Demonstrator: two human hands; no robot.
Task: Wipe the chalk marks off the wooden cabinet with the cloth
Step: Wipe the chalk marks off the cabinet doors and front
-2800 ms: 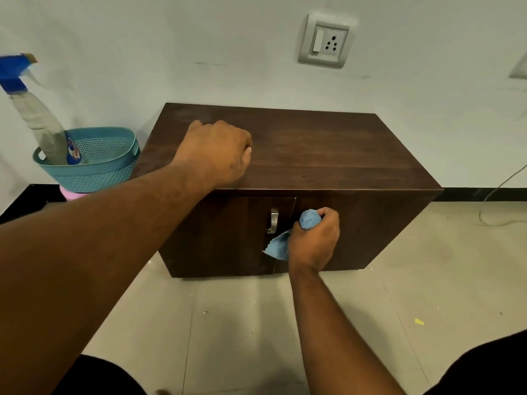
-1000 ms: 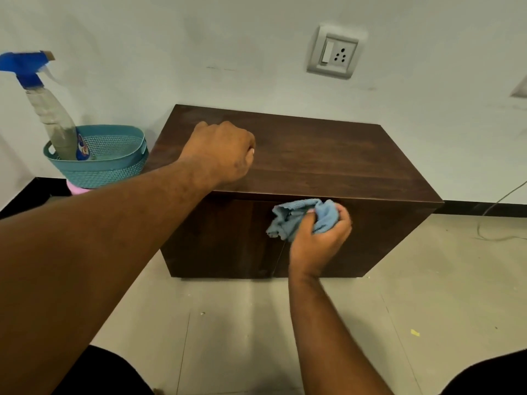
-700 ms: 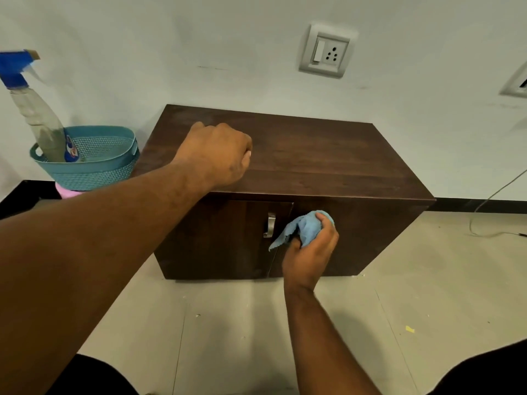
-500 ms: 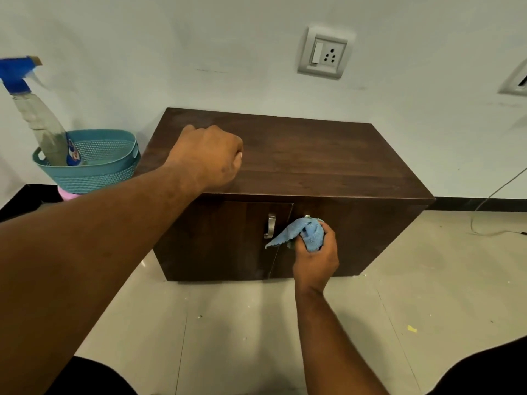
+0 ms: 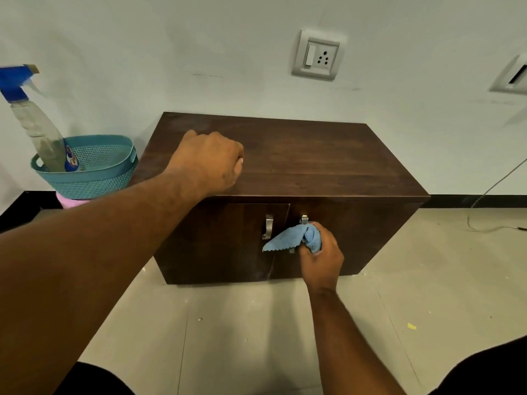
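A low dark wooden cabinet [image 5: 313, 163] with two front doors stands against the white wall. My right hand [image 5: 322, 258] grips a bunched light-blue cloth [image 5: 296, 239] and holds it against the right door, over the lower part of that door's metal handle [image 5: 304, 220]. The left door's handle [image 5: 268, 227] is bare. My left hand [image 5: 208, 161] rests on the cabinet top near its front left edge, fingers curled under, holding nothing. I see no clear chalk marks on the wood.
A teal woven basket [image 5: 94, 172] holding a spray bottle [image 5: 34, 121] with a blue trigger stands left of the cabinet. A wall socket [image 5: 319, 55] is above it. A cable [image 5: 490, 201] trails on the tiled floor at right. My knees are at the bottom edge.
My right hand has moved the cloth down from the top of the doors to the right door's handle. My left hand has stayed on the cabinet top.
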